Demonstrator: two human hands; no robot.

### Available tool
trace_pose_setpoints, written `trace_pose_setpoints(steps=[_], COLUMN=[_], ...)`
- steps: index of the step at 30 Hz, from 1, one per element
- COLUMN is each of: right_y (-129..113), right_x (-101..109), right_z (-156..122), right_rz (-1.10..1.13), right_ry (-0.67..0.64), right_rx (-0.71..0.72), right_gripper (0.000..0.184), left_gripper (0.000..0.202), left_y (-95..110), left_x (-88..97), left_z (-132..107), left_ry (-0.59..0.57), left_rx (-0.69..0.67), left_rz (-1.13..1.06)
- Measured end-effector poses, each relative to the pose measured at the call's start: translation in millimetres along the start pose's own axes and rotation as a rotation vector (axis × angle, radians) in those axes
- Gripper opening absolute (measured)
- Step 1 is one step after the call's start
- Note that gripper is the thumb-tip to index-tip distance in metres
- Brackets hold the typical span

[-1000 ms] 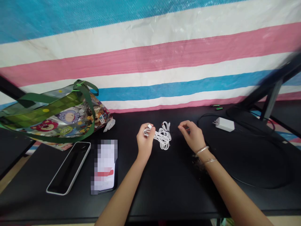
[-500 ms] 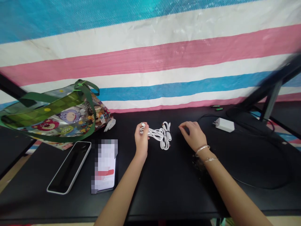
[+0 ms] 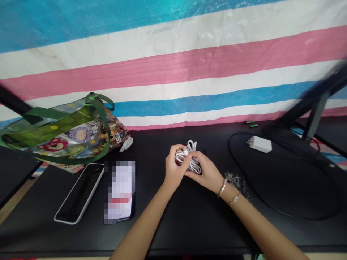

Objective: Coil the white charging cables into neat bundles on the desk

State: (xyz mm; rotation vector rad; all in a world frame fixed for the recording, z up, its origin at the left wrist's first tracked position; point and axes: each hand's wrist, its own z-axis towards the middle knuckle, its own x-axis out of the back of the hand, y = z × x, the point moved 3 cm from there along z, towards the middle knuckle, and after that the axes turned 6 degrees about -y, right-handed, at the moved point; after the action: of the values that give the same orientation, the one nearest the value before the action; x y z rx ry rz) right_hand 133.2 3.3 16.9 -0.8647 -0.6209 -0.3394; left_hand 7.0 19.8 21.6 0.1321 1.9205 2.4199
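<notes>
A coiled white charging cable is held between the thumb and fingers of my left hand, its pale plug end showing on top. My right hand meets it from the other side, its thumb and fingers closed on the same white loops near the plug. Just behind and partly under the fingers is another bundle of white cable, with its loops and a small plug sticking up. How the two bundles lie against each other is partly hidden by my hands.
On the left lie a white-edged phone and a phone with a lit screen, beside a cartoon-print bag. To the right are a white power adapter, a looped black cord and small green batteries. A striped sheet hangs behind.
My right hand has moved left and closed on the white cable. My left hand has shifted right with its cable, up against the other bundle.
</notes>
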Motion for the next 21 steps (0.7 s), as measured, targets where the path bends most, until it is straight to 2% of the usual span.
trace_pose_setpoints(steps=[4, 11, 16, 21], right_y=[2.6, 5.9, 5.3, 1.8], right_x=[-0.5, -1.2, -1.5, -0.2], right_z=[-0.9, 1.4, 3.9, 6.9], right_rz=[0.109, 0.484, 0.668, 0.694], right_ry=[-0.015, -0.026, -0.018, -0.030], right_rx=[-0.064, -0.218, -0.284, -0.316], right_gripper=[0.020, 0.018, 0.029, 0.038], left_gripper=[0.022, 0.021, 0.021, 0.020], left_y=[1.2, 0.5, -1.7, -4.1], left_x=[-1.2, -2.5, -2.1, -1.0], left_z=[-0.8, 1.0, 2.5, 4.8], left_ry=[-0.011, -0.076, -0.076, -0.062], left_rx=[-0.046, -0.009, 0.044, 0.071], left_rz=[-0.006, -0.053, -0.136, -0.188])
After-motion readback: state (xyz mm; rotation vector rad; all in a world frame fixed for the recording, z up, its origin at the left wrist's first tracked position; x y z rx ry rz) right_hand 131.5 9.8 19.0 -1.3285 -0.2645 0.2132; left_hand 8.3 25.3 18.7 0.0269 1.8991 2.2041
